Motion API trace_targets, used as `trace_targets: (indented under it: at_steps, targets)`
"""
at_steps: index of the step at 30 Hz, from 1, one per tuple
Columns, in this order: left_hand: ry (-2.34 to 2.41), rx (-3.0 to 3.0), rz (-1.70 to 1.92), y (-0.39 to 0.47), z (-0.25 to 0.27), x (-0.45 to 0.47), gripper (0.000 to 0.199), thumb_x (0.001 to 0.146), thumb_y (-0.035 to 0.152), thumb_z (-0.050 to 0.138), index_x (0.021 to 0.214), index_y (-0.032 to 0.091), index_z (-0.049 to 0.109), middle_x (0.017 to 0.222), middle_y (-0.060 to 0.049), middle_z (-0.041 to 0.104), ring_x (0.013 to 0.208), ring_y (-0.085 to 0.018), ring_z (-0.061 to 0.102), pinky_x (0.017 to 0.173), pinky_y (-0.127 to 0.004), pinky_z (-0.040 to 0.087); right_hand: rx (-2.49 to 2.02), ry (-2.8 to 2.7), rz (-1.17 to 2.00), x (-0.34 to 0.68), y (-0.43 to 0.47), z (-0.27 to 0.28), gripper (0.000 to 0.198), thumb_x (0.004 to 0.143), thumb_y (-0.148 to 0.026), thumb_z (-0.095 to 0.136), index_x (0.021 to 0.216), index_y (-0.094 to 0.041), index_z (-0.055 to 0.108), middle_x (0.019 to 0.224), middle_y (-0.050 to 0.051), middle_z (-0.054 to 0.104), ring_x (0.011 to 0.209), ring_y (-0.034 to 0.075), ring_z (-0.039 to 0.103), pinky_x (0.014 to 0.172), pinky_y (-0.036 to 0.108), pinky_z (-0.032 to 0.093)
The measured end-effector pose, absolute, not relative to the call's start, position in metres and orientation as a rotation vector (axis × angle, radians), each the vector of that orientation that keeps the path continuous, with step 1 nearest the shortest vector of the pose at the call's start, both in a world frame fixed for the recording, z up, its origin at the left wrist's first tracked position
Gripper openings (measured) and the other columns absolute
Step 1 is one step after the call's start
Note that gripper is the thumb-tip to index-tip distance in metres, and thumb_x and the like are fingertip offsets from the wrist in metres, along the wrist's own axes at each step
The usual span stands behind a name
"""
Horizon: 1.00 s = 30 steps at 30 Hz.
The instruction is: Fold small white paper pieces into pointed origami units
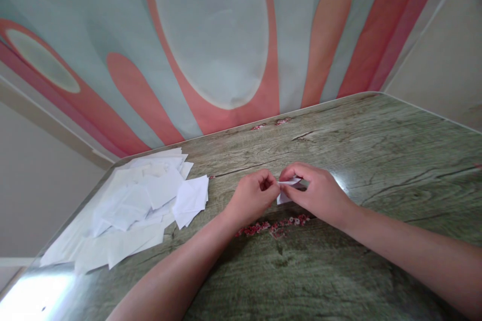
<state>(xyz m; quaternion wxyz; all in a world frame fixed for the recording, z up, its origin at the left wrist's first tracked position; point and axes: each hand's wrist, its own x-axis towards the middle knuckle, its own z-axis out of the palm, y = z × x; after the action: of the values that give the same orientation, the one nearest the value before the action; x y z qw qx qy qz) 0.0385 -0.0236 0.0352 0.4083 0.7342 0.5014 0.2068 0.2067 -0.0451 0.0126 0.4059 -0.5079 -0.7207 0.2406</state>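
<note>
A small folded piece of white paper (284, 197) is held just above the wood-patterned table, between my two hands. My left hand (253, 195) pinches its left edge with thumb and forefinger, the other fingers curled in. From the other side my right hand (315, 191) grips the paper between thumb and fingers, hiding part of it. One flap slants down below the fingertips, and another edge shows between my right thumb and forefinger.
To the left lies a loose, overlapping pile of white paper sheets (131, 205), with a smaller stack of paper squares (191, 199) at its right side. The table (376, 160) meets a wall with a red and grey patterned covering (226, 35) at the back.
</note>
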Motion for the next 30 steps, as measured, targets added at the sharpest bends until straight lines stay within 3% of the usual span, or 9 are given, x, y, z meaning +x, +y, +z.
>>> trace_targets:
  at_steps: [9,15,25,30]
  targets:
    - [1.247,1.815,0.547,-0.026,0.035,0.041,0.012,0.082,0.023,0.051,0.071,0.018,0.052,0.054,0.005,0.054,0.049,-0.008,0.050,0.051,-0.019,0.037,-1.136,-1.847,0.408,0.208,-0.045,0.009,0.011,0.078,-0.010,0.061,0.080,-0.021,0.061,0.086,0.004,0.065,0.086,0.019,0.060,0.079,0.034,0.047]
    - [1.100,1.589,0.539,-0.022,0.039,0.039,0.018,0.085,0.028,0.052,0.100,0.019,0.050,0.069,0.003,0.061,0.047,-0.008,0.057,0.046,-0.019,0.040,-1.058,-1.876,0.292,0.210,-0.042,0.003,0.006,0.081,-0.012,0.062,0.082,-0.019,0.062,0.086,0.005,0.066,0.084,0.018,0.060,0.077,0.033,0.048]
    - [1.093,1.512,0.499,-0.012,0.022,0.034,0.006,0.078,0.016,0.056,0.084,0.015,0.055,0.066,0.001,0.063,0.049,-0.008,0.056,0.048,-0.018,0.043,-0.980,-1.965,0.423,0.210,-0.036,-0.007,0.014,0.082,-0.007,0.061,0.091,-0.018,0.064,0.091,0.004,0.065,0.087,0.016,0.060,0.079,0.030,0.049]
    - [1.120,1.841,0.675,-0.009,0.026,0.031,0.028,0.075,0.019,0.064,0.103,0.018,0.058,0.106,-0.005,0.063,0.067,-0.009,0.059,0.063,-0.022,0.048,-0.957,-1.903,0.533,0.210,-0.038,-0.001,0.024,0.082,-0.003,0.058,0.097,-0.021,0.064,0.098,0.002,0.066,0.094,0.015,0.061,0.086,0.030,0.048]
